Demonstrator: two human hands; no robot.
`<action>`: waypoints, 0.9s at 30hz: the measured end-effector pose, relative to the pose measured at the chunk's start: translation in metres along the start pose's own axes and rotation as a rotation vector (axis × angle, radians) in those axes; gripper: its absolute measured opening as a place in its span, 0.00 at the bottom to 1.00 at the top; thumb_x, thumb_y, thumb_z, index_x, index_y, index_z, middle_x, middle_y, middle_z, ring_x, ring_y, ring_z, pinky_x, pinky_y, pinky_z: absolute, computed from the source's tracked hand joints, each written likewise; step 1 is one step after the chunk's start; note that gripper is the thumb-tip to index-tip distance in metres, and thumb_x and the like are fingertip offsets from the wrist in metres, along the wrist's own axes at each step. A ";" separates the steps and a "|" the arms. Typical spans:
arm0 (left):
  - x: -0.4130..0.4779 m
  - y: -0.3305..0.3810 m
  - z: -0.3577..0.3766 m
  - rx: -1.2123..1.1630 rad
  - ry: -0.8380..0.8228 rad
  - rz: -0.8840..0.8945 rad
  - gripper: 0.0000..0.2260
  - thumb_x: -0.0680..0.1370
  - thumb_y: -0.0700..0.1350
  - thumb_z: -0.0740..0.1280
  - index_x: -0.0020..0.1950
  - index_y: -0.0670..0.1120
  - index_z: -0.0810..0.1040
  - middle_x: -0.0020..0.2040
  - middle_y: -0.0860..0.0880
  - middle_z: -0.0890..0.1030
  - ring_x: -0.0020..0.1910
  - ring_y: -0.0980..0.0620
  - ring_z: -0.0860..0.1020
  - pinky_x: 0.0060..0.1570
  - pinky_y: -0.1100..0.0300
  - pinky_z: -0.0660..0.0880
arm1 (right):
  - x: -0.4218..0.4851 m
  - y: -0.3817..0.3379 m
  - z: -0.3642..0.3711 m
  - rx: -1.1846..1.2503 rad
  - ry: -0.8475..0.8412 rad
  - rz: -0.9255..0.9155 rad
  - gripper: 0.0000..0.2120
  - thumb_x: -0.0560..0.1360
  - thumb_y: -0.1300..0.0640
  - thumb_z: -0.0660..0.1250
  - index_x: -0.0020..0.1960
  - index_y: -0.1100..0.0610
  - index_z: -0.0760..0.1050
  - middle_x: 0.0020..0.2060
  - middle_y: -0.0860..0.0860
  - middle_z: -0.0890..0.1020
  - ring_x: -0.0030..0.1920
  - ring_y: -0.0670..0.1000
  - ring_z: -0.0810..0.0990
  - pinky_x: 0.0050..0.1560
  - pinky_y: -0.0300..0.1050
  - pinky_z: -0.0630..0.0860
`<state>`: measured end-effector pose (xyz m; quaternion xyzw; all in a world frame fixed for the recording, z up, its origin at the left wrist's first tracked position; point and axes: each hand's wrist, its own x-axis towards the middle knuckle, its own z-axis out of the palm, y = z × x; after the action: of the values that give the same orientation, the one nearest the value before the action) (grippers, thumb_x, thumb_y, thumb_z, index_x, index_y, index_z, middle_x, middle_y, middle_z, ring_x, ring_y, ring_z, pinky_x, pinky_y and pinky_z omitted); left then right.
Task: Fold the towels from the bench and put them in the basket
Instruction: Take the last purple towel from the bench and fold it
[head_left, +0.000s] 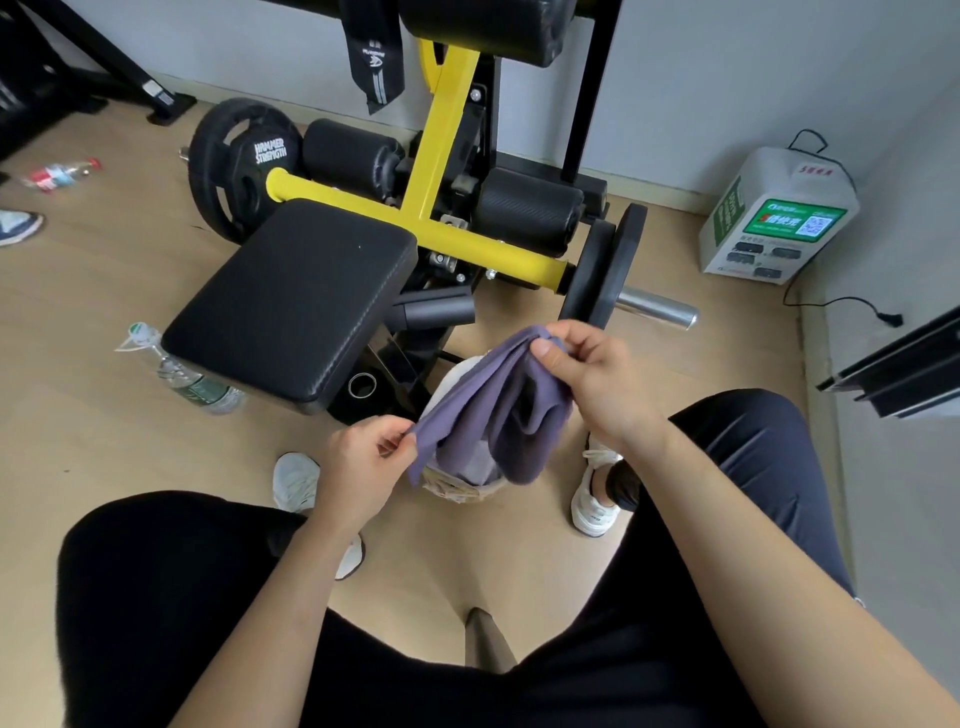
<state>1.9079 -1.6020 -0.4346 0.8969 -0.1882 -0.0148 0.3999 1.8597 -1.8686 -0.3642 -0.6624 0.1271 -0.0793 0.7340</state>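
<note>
A: Figure, head view. Where is the towel (488, 410), and how is it held?

B: It hangs in the air between the knees, directly above the basket (462, 491) on the floor. The left hand (363, 467) pinches one corner between thumb and fingers; the right hand (597, 384) is closed on a bunched upper edge, thumb on top. Both sets of fingers are gripping cloth.

A: What could go wrong from here?

B: The cloth sags in loose, uneven folds (no clean edge is visible), so a fold made now would probably come out crooked. The left pinch takes only the corner; a tug from the right hand could pull it free, and the towel would likely drop unfolded into the basket below.

A: What is hidden or unclear?

B: The towel covers most of the basket; only a strip of its rim and something pale inside show, which I cannot identify. The worktop (291, 301) carries no towel in view. The right fingers are mostly buried in cloth.
</note>
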 end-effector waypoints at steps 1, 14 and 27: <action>0.000 -0.003 0.002 0.035 -0.020 -0.018 0.05 0.75 0.36 0.72 0.43 0.44 0.83 0.32 0.52 0.79 0.33 0.49 0.76 0.34 0.49 0.76 | 0.002 -0.002 -0.005 0.044 0.045 -0.004 0.05 0.77 0.60 0.70 0.51 0.62 0.80 0.44 0.59 0.82 0.45 0.56 0.80 0.50 0.49 0.79; 0.009 0.021 -0.015 -0.581 0.009 -0.383 0.09 0.79 0.51 0.68 0.50 0.46 0.81 0.48 0.41 0.84 0.51 0.41 0.82 0.57 0.45 0.78 | 0.017 0.017 -0.038 -0.268 0.115 0.093 0.13 0.78 0.66 0.68 0.62 0.62 0.77 0.41 0.60 0.83 0.36 0.46 0.81 0.46 0.36 0.77; -0.003 0.053 -0.002 -0.784 -0.111 -0.422 0.03 0.78 0.45 0.71 0.49 0.50 0.85 0.47 0.47 0.86 0.51 0.48 0.83 0.62 0.42 0.77 | -0.009 0.030 0.034 -0.008 0.109 0.149 0.04 0.73 0.69 0.72 0.43 0.63 0.81 0.34 0.53 0.82 0.36 0.49 0.79 0.41 0.42 0.77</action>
<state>1.8881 -1.6312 -0.3954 0.6942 -0.0024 -0.2145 0.6870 1.8595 -1.8308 -0.3899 -0.6488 0.2158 -0.0599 0.7272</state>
